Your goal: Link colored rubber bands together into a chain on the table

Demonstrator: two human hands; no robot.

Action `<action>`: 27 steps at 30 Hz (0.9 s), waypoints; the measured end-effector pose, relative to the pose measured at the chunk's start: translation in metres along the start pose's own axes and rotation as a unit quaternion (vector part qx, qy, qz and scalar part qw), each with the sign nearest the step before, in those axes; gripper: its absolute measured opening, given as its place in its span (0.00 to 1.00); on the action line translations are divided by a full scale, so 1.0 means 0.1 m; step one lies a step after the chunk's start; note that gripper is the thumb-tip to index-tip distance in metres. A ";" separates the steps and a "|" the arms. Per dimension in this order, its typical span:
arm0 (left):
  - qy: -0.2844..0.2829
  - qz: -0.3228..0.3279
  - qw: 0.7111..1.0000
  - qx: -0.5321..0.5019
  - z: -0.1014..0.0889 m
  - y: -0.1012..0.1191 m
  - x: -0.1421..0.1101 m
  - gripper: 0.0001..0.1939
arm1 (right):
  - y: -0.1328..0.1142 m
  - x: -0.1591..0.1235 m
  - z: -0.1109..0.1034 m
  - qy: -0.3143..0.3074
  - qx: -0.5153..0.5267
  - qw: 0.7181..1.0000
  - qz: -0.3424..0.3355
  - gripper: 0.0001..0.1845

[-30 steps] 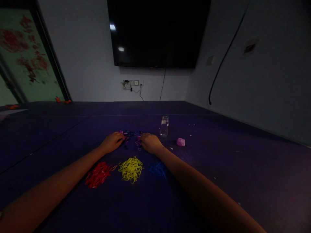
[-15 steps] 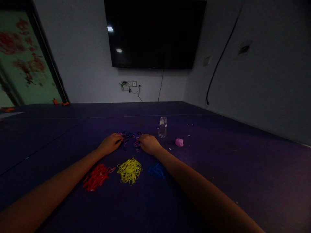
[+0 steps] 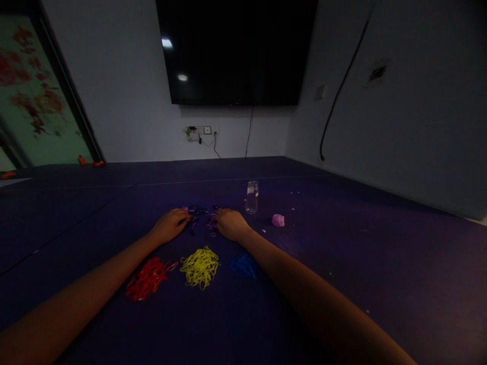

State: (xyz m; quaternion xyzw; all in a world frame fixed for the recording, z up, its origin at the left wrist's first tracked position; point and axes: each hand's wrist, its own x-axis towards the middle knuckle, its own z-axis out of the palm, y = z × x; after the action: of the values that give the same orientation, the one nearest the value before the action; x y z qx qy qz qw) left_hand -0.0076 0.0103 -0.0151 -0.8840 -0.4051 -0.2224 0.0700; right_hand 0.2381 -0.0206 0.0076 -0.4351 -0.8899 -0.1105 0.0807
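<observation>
Dim room, purple worktop | mixed bands lie between the hands; likely light, soft, easily tangled; best pinched by 1 loose loop | grip: left hand, right hand fingers at the bands; closure cannot be told | red pile, yellow pile, blue pile nearer; clear jar near right hand
</observation>
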 end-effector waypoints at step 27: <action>0.003 0.000 1.000 0.002 0.00 -0.01 0.01 0.13 | 0.00 0.01 0.00 -0.003 -0.001 1.000 0.002 0.17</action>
State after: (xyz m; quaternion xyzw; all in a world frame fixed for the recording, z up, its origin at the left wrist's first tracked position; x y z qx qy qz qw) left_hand -0.0076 0.0111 -0.0148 -0.8831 -0.4053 -0.2247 0.0730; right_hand 0.2380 -0.0198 0.0076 -0.4370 -0.8893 -0.1102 0.0779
